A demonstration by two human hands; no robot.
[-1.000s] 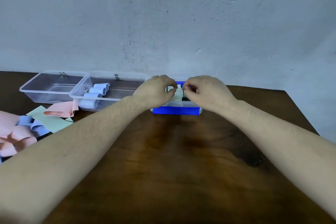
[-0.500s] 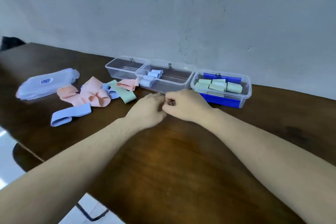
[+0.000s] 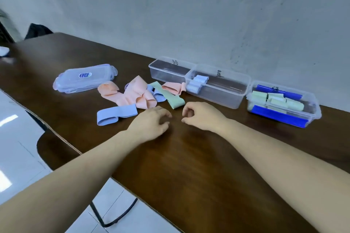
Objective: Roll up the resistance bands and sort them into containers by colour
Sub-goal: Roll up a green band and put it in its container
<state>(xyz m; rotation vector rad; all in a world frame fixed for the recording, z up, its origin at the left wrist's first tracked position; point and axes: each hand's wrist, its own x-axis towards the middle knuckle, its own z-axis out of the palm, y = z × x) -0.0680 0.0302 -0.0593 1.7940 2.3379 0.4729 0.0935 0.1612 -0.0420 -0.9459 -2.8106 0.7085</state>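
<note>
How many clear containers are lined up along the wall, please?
3: the left container holds nothing visible, the middle container holds rolled blue bands, and the right container holds rolled green bands.

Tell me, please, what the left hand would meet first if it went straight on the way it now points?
Probably the green band, lying flat just beyond the left hand; the pink bands lie slightly to its left. Depth is hard to judge.

Loose pink bands (image 3: 132, 94), blue bands (image 3: 116, 114) and green band (image 3: 168, 95) heaped left, three clear containers along far edge: left container (image 3: 166, 73) empty, middle container (image 3: 217, 87) with blue rolls (image 3: 197, 82), right container (image 3: 284, 104) with green rolls (image 3: 274, 100)
</note>
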